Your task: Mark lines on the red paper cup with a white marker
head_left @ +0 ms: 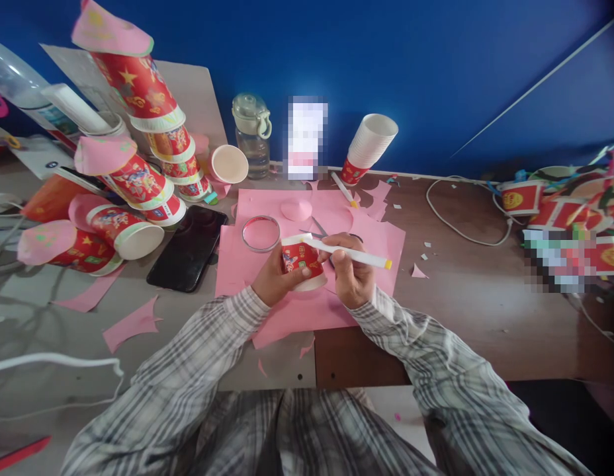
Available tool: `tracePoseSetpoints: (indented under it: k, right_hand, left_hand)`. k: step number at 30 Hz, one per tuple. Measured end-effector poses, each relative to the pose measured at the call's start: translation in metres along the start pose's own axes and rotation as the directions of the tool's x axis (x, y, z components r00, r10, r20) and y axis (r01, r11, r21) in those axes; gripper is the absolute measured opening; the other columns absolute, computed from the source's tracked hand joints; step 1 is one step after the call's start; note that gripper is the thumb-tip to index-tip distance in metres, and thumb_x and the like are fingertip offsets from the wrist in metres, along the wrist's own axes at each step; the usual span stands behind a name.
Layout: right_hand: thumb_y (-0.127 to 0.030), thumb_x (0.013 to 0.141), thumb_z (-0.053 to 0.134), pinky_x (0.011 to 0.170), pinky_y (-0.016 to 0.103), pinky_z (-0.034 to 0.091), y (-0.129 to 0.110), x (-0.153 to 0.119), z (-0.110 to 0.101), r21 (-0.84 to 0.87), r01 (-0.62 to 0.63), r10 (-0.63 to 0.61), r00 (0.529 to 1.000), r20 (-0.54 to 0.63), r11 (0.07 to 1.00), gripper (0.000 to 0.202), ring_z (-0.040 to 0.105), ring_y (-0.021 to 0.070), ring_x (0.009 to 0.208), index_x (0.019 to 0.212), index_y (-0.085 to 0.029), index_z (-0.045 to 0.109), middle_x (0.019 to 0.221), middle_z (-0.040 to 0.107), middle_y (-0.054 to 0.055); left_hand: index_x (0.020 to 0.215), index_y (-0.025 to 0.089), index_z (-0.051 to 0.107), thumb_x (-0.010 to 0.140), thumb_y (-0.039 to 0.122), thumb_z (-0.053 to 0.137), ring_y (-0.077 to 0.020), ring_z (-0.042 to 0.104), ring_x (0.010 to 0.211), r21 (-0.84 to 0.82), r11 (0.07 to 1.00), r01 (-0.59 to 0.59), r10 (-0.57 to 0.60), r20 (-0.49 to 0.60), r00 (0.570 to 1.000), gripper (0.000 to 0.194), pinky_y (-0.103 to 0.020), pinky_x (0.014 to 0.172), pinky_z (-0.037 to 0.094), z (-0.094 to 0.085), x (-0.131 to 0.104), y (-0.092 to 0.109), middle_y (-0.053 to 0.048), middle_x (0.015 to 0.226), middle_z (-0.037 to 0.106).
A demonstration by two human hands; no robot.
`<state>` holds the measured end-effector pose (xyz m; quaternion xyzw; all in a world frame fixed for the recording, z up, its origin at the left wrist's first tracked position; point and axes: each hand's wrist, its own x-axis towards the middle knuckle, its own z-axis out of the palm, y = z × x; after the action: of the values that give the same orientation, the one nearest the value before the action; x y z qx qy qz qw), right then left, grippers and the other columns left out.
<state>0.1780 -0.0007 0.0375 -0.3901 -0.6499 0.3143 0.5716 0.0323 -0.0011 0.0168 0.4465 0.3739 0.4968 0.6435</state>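
Observation:
My left hand (pixel 276 276) is wrapped round a small red paper cup (pixel 303 256) with printed figures, its thumb across the cup's side. In my right hand (pixel 351 268) is a white marker (pixel 364 255) with a yellow end; its other end is at the cup's upper part. Both hands are above pink paper sheets (pixel 287 316). On the paper behind the cup lie a pink paper cone (pixel 296 209), a round ring (pixel 261 234) and scissors (pixel 319 227), partly hidden by my right hand. A second marker (pixel 343 190) lies farther back.
Decorated cup stacks (pixel 143 86) with pink cone tops stand at the left, near a black phone (pixel 188 248). Along the blue wall are a water bottle (pixel 252 142), a blurred bright screen (pixel 306 137) and stacked cups (pixel 369 149). More red cups (pixel 521 197) and cables are at the right.

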Motion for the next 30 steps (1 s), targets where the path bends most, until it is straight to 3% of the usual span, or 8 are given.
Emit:
tracePoseSetpoints:
  k: [8,19,30]
  right_hand:
    - [-0.033,0.088,0.040,0.076,0.042,0.048,-0.0021,-0.0015,-0.0020,-0.088,0.113,-0.106,0.992,0.074,0.990,0.023,0.059,0.0222,0.080,0.100,-0.024,0.057,0.077,0.059,0.005]
    - [-0.033,0.088,0.039,0.072,0.042,0.049,-0.0034,0.0010,-0.0011,-0.106,0.084,-0.081,0.996,0.031,0.991,0.022,0.058,0.0219,0.076,0.097,-0.022,0.056,0.074,0.058,0.005]
    - [-0.025,0.086,0.041,0.075,0.043,0.049,-0.0015,-0.0021,-0.0013,-0.105,0.103,-0.096,0.993,0.074,0.989,0.021,0.060,0.0229,0.080,0.101,-0.021,0.056,0.077,0.059,0.005]
  left_hand:
    - [0.104,0.016,0.048,0.056,0.050,0.074,-0.0173,0.054,0.080,0.068,0.997,-0.044,0.044,-0.002,0.999,0.064,-0.029,0.068,0.047,-0.0003,-0.0011,-0.0030,-0.006,0.094,0.059]
    - [0.101,0.015,0.048,0.055,0.052,0.074,-0.0175,0.054,0.078,0.094,0.994,-0.060,0.060,0.004,0.998,0.064,-0.030,0.068,0.046,-0.0005,-0.0003,-0.0015,-0.006,0.091,0.059]
    - [0.103,0.015,0.047,0.054,0.050,0.076,-0.0180,0.053,0.081,0.062,0.997,-0.035,0.037,-0.023,0.999,0.067,-0.030,0.069,0.046,0.0009,-0.0018,-0.0024,-0.006,0.093,0.058]
